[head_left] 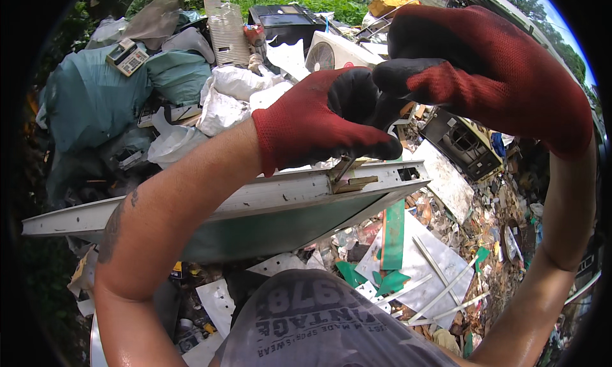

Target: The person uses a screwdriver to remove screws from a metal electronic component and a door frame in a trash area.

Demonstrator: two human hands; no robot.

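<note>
Both my hands wear red knit gloves with black coated palms. My left hand (328,115) is curled above a long white-framed panel (268,195) with a green underside. Under its thumb a thin metal shaft (344,168) points down at a tan, wood-like piece (354,183) on the panel's edge; the shaft's upper end is hidden by the hand. My right hand (478,73) is raised higher, on the right, with its fingers closed near my left fingertips. What lies inside its fingers is hidden.
Scrap surrounds me. Teal bags (95,99) topped by a telephone-like device (127,57) lie at far left. White sacks (236,89), a white fan unit (335,53) and a black casing (459,140) stand beyond. White sheets (417,265), a green strip (393,236) and thin rods lie below right.
</note>
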